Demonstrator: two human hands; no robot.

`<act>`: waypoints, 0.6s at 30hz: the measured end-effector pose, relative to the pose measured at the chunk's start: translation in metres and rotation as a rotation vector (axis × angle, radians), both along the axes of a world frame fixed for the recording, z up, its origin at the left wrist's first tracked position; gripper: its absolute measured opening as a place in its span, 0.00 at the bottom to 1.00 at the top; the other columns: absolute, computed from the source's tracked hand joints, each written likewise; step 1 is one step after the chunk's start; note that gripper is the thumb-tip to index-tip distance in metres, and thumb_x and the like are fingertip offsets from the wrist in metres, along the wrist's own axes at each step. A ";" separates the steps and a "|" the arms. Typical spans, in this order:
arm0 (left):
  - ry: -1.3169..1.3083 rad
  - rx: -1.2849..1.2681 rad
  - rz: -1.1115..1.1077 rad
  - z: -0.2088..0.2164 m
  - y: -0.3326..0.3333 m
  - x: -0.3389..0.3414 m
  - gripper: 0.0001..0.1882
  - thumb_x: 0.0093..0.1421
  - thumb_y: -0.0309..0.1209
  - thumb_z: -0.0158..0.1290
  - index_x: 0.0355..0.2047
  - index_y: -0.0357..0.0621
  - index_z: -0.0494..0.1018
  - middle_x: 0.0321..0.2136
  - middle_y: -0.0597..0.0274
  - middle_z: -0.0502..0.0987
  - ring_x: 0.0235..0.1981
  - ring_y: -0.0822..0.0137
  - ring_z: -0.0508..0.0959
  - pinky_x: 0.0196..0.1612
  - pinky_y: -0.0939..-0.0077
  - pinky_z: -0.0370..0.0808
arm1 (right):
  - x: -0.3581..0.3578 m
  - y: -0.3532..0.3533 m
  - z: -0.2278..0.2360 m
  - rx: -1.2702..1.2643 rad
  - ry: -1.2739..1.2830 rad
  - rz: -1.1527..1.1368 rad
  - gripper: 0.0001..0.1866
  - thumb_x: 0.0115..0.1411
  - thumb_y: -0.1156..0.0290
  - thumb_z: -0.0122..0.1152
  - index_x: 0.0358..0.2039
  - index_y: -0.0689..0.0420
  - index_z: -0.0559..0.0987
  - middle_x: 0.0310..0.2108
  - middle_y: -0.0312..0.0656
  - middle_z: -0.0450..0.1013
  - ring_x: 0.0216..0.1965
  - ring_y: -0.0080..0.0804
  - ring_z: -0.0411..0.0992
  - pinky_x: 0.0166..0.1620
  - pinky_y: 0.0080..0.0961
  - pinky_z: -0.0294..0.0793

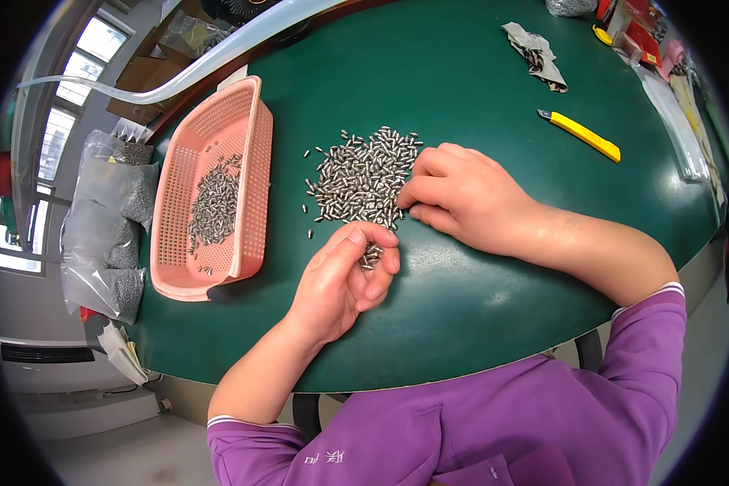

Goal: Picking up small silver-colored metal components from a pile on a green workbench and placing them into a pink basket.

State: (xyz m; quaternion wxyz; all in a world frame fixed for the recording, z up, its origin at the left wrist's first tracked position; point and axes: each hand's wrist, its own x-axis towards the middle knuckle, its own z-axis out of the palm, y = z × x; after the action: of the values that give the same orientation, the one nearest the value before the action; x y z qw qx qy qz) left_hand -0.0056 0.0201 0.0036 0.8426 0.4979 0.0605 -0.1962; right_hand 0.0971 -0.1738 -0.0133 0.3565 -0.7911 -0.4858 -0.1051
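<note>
A loose pile of small, shiny metal pins (360,174) with rounded ends lies on the green table (478,324). At the pile's near edge my left hand (328,283) is cupped with the palm turned up. Several of the same metal pins (370,257) show inside its curled fingers. My right hand (470,198) rests at the pile's right edge, fingers bent and drawn together, the tips against the pins. Whatever those fingertips pinch is hidden. Left of the pile stands a pink plastic basket (255,194) with more metal pins (216,202) in it.
Clear bags of small parts (105,231) line the table's left edge. A yellow utility knife (585,136) and a crumpled white wrapper (535,53) lie at the far right. A translucent tube (211,65) arches across the far left. Bags and tools crowd the right edge.
</note>
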 end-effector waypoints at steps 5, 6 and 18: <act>-0.044 -0.027 -0.011 -0.006 0.001 0.000 0.12 0.67 0.35 0.37 0.37 0.39 0.64 0.30 0.56 0.68 0.17 0.77 0.59 0.17 0.88 0.57 | -0.002 -0.001 0.001 -0.122 0.006 -0.034 0.07 0.49 0.72 0.62 0.30 0.54 0.77 0.29 0.37 0.68 0.35 0.37 0.68 0.39 0.32 0.69; -0.048 -0.033 -0.024 -0.007 0.001 0.000 0.10 0.67 0.34 0.39 0.38 0.39 0.65 0.30 0.57 0.68 0.18 0.77 0.60 0.17 0.88 0.57 | -0.002 -0.001 0.001 -0.121 0.005 -0.035 0.07 0.49 0.72 0.62 0.30 0.54 0.77 0.29 0.37 0.68 0.35 0.37 0.68 0.39 0.32 0.69; 0.026 -0.002 -0.069 -0.005 0.001 -0.002 0.07 0.62 0.24 0.47 0.41 0.43 0.65 0.30 0.62 0.70 0.19 0.81 0.62 0.18 0.89 0.58 | -0.023 0.005 0.016 0.164 0.657 0.247 0.05 0.55 0.73 0.61 0.33 0.55 0.77 0.30 0.34 0.66 0.29 0.20 0.68 0.33 0.17 0.69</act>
State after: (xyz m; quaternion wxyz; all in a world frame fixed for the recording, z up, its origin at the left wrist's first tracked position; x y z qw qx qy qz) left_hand -0.0079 0.0209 -0.0009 0.8350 0.4963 0.0540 -0.2315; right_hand 0.0741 -0.1687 0.0029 0.5658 -0.6867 -0.4273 0.1602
